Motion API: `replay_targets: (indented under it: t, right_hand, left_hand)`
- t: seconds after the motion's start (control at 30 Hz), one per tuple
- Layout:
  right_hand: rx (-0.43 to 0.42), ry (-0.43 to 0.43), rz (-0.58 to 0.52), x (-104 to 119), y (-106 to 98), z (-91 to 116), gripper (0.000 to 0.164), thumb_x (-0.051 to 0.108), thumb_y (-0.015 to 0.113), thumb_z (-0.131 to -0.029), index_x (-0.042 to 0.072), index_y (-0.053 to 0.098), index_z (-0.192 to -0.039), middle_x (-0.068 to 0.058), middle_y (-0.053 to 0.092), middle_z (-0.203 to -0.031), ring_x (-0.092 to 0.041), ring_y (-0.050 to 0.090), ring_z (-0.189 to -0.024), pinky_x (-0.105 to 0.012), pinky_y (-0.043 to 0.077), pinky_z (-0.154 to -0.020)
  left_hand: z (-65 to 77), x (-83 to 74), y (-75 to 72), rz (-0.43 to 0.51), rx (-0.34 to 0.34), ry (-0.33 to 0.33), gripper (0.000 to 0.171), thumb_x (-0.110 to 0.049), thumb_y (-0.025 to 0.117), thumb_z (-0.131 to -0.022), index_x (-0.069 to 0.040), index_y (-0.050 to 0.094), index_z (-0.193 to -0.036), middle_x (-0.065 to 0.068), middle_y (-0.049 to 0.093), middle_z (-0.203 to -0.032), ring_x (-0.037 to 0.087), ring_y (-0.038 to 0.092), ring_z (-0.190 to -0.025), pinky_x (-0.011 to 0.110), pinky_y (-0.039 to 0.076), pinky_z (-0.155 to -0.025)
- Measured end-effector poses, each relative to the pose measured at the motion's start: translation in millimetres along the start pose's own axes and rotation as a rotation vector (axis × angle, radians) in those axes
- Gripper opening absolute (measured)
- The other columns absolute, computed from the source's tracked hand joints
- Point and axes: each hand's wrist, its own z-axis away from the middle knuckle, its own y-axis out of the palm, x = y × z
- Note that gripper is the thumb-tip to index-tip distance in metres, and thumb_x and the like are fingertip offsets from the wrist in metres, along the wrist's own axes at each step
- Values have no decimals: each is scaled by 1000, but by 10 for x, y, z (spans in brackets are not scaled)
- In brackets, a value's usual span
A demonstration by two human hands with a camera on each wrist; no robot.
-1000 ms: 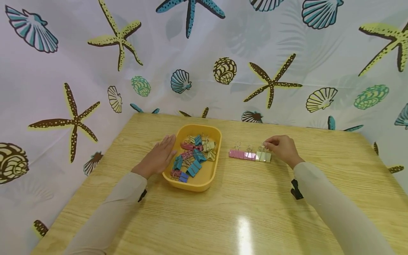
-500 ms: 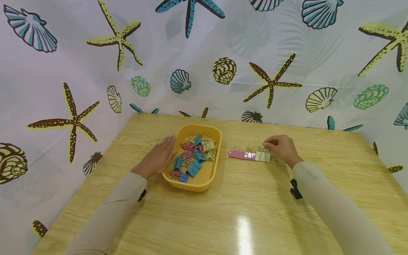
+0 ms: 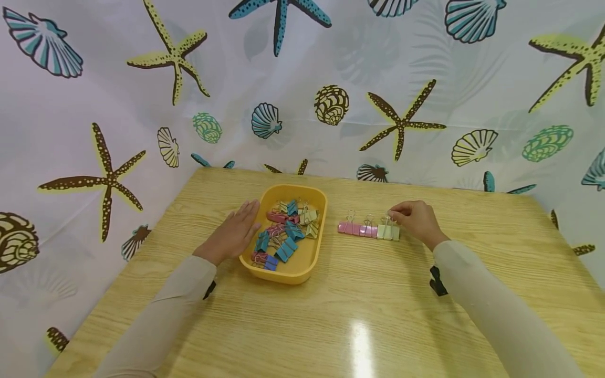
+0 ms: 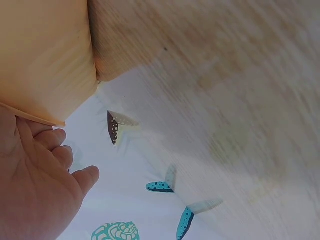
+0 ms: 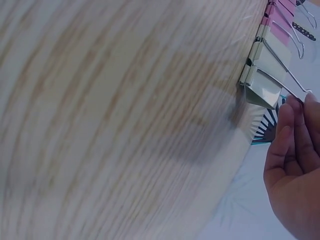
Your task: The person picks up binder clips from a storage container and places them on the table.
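Observation:
My left hand [image 3: 231,231] lies with extended fingers along the left rim of a yellow plastic tray [image 3: 309,270]. In the left wrist view, its fingers touch the tray's outer wall [image 4: 45,60]. Inside are several binder clips [image 3: 285,249] in teal, red, pale yellow and blue. To the right of the tray, pink binder clips [image 3: 350,228] and a pale yellow-green binder clip [image 3: 388,232] form a row on the table. My right hand [image 3: 418,219] pinches a wire handle of the pale clip at the row's right end, seen close in the right wrist view.
The wood-grain table [image 3: 302,325] reaches back to a white curtain [image 3: 302,79] printed with starfish and shells. A bright light reflection lies on the near part of the tabletop. A black strap piece [image 3: 438,282] shows under my right wrist.
Both hands keep their places, and the clips stay in the row. The whole head view has drifted slightly left.

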Motion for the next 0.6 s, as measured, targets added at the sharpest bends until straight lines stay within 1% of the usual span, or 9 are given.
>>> replay_targets:
  t: [0.13,0.37,0.5,0.6]
  right_hand:
    - [11,7,3,2,-11,2,30,23,60,-97,-2,69,-111,-18,71,-95,-30,67,-84,-30,52,-66]
    - [23,6,27,27,-9,14,35,26,58,-98,-3,67,-115,-18,71,-99,-28,68,-84,-37,55,-70]
    - [3,-19,71,56,-6,31,37,26,58,-98,-4,66,-117,-20,71,-99,-28,68,-82,-40,55,-69]
    - [-36,-50,135,92,-9,43,36,26,59,-97,-4,67,-115,-20,71,-96,-29,67,-80,-43,54,-68]
  left_hand:
    - [-5,0,2,6,-3,2,60,-34,24,-107,-2,4,-154,14,6,-161,31,3,-147,56,11,-116]
    - [0,1,1,3,-5,7,60,-34,24,-107,-1,5,-154,15,6,-160,33,4,-147,57,12,-115]
    - [0,-2,-2,-2,-6,9,60,-34,24,-107,-1,5,-154,15,7,-160,33,5,-147,57,12,-115]
    - [-1,-8,-8,3,1,8,60,-33,24,-107,-1,4,-154,15,6,-160,34,5,-147,57,12,-115]
